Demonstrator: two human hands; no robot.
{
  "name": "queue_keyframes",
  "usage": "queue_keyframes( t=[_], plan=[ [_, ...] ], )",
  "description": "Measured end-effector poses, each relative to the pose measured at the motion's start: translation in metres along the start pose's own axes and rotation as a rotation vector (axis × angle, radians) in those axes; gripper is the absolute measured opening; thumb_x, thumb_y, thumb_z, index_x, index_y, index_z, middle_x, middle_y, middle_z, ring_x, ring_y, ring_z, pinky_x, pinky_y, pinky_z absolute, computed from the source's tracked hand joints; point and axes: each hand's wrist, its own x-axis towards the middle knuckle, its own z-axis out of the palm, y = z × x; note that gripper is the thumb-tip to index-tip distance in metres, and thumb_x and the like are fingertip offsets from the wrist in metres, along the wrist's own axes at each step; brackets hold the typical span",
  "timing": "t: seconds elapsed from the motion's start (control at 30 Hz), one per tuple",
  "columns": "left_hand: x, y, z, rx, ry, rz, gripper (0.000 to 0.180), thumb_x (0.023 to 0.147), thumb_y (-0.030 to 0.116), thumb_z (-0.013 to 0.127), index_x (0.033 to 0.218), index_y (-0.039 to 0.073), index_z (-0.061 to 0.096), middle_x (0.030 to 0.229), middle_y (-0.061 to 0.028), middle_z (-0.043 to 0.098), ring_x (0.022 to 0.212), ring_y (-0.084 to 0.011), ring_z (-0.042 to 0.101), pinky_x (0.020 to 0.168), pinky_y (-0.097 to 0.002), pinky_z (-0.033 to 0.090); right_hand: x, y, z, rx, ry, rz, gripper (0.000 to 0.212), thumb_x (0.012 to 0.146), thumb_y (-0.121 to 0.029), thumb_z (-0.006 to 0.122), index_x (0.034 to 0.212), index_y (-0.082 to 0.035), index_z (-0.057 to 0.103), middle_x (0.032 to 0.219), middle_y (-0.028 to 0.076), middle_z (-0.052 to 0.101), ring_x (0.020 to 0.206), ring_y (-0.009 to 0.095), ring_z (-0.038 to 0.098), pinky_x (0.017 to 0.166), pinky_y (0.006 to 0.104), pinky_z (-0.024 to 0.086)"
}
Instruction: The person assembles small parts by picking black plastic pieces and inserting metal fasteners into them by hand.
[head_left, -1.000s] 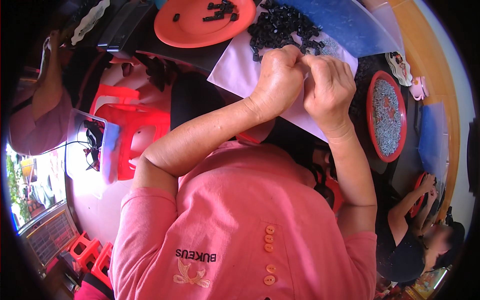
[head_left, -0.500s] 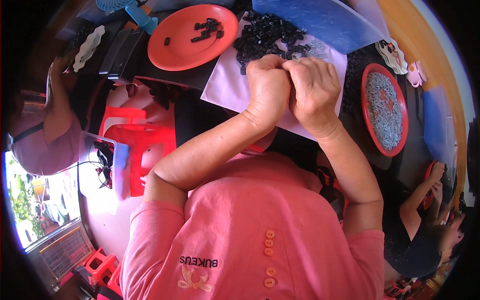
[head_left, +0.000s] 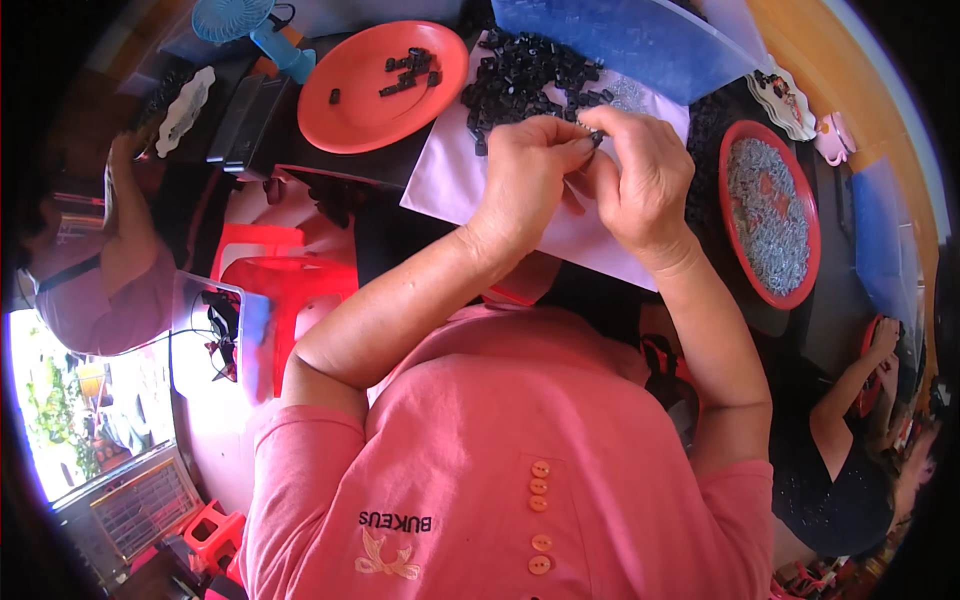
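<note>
My left hand (head_left: 530, 175) and my right hand (head_left: 645, 180) meet over a pale pink cloth (head_left: 440, 185) on the table. Between their fingertips is a small black plastic part (head_left: 597, 137), pinched from both sides; the fingers partly cover it. Just beyond the hands lies a heap of similar black plastic parts (head_left: 535, 70). Beside that heap, on the cloth, is a small pile of thin silvery metal pieces (head_left: 627, 95).
At left stands an orange-red plate (head_left: 350, 125) with several black parts; at right, a red dish (head_left: 735, 240) full of silvery screw-like pieces. A blue translucent bin (head_left: 640, 50) borders the heap. A blue fan (head_left: 270, 40) stands far left. Other people sit at both sides.
My hands have turned and drawn slightly apart, so the fingertips and the black part between them now show. The whole view has shifted slightly.
</note>
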Motion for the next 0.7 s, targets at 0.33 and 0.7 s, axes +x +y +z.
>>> queue_keyframes(
  t=[0.33, 0.7],
  plan=[
    [0.008, -0.010, -0.014, -0.039, -0.046, 0.048, 0.009, 0.090, 0.003, 0.062, 0.089, -0.005, 0.065, 0.074, -0.0089, 0.066, 0.058, -0.0147, 0.062, 0.045, -0.0261, 0.048, -0.003, 0.004, 0.006, 0.157, -0.033, 0.051, 0.031, 0.071, 0.006, 0.059, 0.100, -0.006, 0.064, 0.087, 0.008, 0.068, 0.078, 0.029, 0.066, 0.072, 0.0376, 0.051],
    [0.001, -0.007, -0.020, 0.005, -0.191, 0.006, 0.014, 0.093, 0.007, 0.061, 0.097, -0.005, 0.064, 0.080, -0.0107, 0.066, 0.065, -0.0182, 0.067, 0.050, -0.0256, 0.050, 0.002, 0.003, -0.005, 0.347, -0.102, 0.292, 0.026, 0.077, 0.013, 0.053, 0.093, -0.002, 0.065, 0.083, 0.009, 0.069, 0.072, 0.019, 0.068, 0.065, 0.0293, 0.055]
  ],
)
